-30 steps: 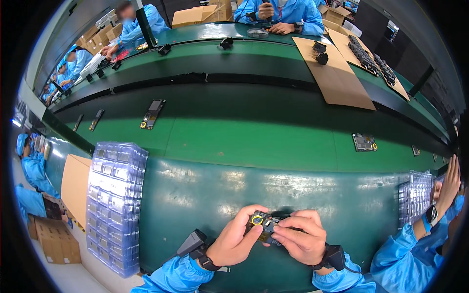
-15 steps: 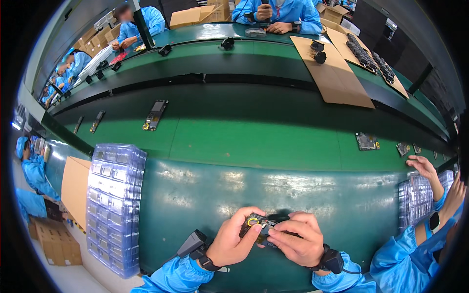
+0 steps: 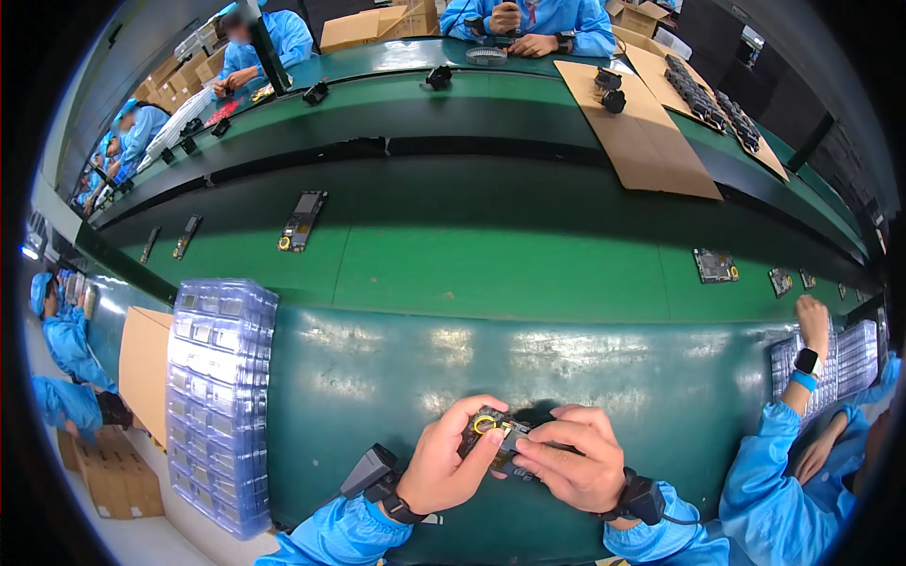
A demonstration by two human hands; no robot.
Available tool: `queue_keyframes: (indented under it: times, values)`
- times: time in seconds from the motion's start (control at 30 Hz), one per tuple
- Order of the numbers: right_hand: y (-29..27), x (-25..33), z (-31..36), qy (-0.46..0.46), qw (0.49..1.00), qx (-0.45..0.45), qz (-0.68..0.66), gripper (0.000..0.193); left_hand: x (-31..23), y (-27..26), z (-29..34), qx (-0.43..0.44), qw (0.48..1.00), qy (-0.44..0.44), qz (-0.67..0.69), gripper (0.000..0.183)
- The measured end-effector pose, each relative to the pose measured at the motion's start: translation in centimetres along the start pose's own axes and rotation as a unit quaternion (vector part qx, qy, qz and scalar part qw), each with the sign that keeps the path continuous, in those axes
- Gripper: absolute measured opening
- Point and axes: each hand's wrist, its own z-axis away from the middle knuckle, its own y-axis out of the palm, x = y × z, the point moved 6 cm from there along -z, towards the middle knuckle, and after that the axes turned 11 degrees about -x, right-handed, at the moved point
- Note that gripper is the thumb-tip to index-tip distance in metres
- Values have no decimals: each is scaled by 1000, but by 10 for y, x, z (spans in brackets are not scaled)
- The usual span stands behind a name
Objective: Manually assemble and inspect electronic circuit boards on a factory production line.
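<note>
Just above the near worktop, a dark circuit board (image 3: 511, 436) with a looped yellow wire at its left end is held between both hands. My left hand (image 3: 447, 464) grips that end, its thumb lying across the face beside the yellow loop. From the other side, my right hand (image 3: 578, 460) pinches at the board's right part, thumb and fingertips together on it. Its fingers cover much of that end, so whether they also hold a small part cannot be made out.
A tall stack of clear plastic trays (image 3: 219, 406) stands left of me. Beyond the worktop (image 3: 396, 377), a green conveyor belt (image 3: 491, 255) carries several circuit boards. A co-worker's hand (image 3: 812, 323) reaches over more trays at right. Cardboard (image 3: 651, 141) overhangs the far shelf.
The board tilts slightly and shows more of its face between my hands. My hands stay nearly in place. At right, the co-worker's arm has swung upright over the trays.
</note>
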Motion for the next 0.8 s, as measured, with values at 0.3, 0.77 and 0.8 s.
queue_keyframes:
  times: [0.3, 0.77, 0.8]
  values:
    - [0, 0, -1, 7, 1000, -1, -20, 36, -1, -2, 4, 1, 1000, 9, -14, 31]
    - [-1, -12, 1, 121, 992, -28, 12, 26, 2, 5, 8, 5, 996, 88, -33, 42]
    - [0, -14, 2, 130, 991, -30, 4, 25, 2, 5, 8, 5, 996, 88, -33, 42]
